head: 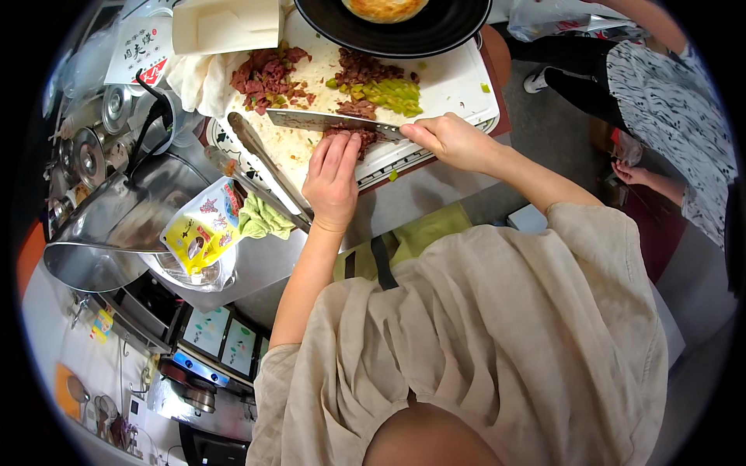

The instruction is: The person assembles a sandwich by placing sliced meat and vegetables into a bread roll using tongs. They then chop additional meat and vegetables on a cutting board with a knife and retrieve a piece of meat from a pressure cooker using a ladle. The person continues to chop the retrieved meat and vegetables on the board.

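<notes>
My right hand (451, 141) grips the handle of a kitchen knife (326, 121), whose broad blade points left across a white cutting board (449, 113). Under the fingers of my left hand (335, 175) lies a small heap of dark chopped meat (367, 140), on the near side of the blade. Beyond the blade are chopped green peppers (396, 96) beside more dark meat (364, 69). A looser pile of reddish chopped meat (265, 76) with green bits sits farther left. Metal tongs (262, 157) rest along the board's left edge.
A black plate (454, 29) bearing a round flatbread (386, 7) stands at the far edge, next to a paper box (224, 26). Left are a white cloth (201, 84), a large metal pot (140, 209) and a yellow printed pouch (201, 233). Another person (658, 105) stands at right.
</notes>
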Demonstrator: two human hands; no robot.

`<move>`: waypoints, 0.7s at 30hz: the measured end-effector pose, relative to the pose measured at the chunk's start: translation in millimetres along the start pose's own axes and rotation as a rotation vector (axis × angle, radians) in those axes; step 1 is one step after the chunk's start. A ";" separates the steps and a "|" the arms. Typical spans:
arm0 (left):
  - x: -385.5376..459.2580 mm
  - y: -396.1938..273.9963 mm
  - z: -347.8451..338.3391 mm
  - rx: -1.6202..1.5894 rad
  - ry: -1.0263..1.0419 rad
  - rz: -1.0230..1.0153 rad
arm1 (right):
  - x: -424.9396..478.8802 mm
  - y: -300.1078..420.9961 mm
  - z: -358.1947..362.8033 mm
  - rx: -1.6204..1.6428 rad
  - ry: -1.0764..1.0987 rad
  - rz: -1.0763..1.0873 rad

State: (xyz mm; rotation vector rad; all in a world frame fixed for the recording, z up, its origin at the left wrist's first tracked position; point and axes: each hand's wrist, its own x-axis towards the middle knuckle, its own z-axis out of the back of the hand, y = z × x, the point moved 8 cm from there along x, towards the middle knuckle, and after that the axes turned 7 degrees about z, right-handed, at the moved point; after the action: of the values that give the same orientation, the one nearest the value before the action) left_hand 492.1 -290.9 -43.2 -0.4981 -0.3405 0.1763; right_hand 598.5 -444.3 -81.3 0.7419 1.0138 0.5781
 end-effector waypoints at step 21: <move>46.5 -5.7 -1.1 -0.057 0.136 0.026 | -22.8 42.0 43.0 -0.087 -0.101 0.016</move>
State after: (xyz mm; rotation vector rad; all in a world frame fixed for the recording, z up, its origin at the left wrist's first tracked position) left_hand 536.2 -284.9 -28.4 -0.5684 -0.2070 0.1576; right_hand 623.8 -446.7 -22.3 0.6959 0.8846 0.5889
